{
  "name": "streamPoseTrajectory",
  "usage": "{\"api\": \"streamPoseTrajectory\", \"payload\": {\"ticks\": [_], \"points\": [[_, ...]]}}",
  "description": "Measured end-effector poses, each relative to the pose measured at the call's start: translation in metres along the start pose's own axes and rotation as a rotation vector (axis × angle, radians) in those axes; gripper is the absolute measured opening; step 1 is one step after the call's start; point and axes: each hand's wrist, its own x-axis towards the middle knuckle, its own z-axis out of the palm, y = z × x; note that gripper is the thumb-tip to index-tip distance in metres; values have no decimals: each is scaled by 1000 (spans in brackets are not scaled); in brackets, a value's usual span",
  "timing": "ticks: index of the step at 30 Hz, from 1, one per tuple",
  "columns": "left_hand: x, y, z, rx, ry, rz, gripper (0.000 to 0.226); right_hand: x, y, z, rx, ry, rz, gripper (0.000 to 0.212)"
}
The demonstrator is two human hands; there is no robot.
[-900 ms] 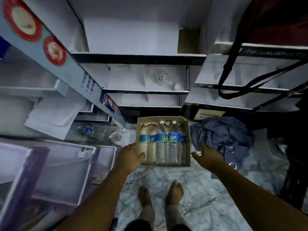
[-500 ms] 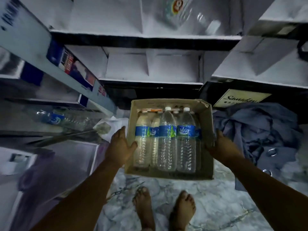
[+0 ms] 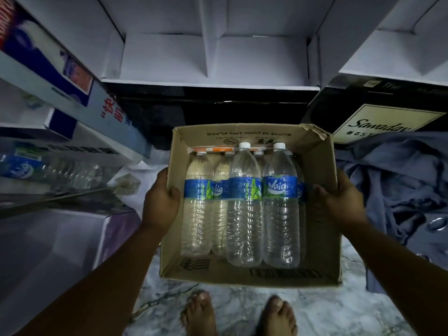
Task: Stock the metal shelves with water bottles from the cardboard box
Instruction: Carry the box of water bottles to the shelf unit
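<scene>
Since the earlier frames, both hands have been closed onto the cardboard box and it has been brought nearer the camera; whether it has been lifted clear of the floor cannot be told. Left hand is wrapped over the left wall, thumb hooked inside the rim. Right hand is clamped on the right wall the same way. Nothing else is held by either.

Water bottles are lying in the box, caps pointed away from the person, at least two stacked on a lower layer. One more bottle is seen lying on the shelf at left. Empty shelves are directly ahead.

Risks, as judged:
- Load is carried by thin side walls only; bottom is unsupported. Buckling or tearing at the already frayed far-right corner is possible.
- Top bottles are loose and round; rolling and weight shift would be caused by any tilt.
- Bare feet are directly below the box, so a slip would land there.
- Blue cloth is bunched on the floor at right; a trip hazard if stepped that way.
</scene>
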Motion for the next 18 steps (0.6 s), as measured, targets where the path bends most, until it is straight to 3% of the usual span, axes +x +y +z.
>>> {"api": "streamPoseTrajectory", "payload": {"ticks": [3, 10, 18], "points": [[1, 0, 1, 16, 3, -3, 48, 6, 5, 3, -28, 30, -3, 58], [0, -5, 5, -70, -54, -95, 59, 10, 7, 2, -82, 0, -72, 28], [0, -1, 6, -19, -12, -95, 53, 13, 5, 0, -53, -30, 30, 28]]}}
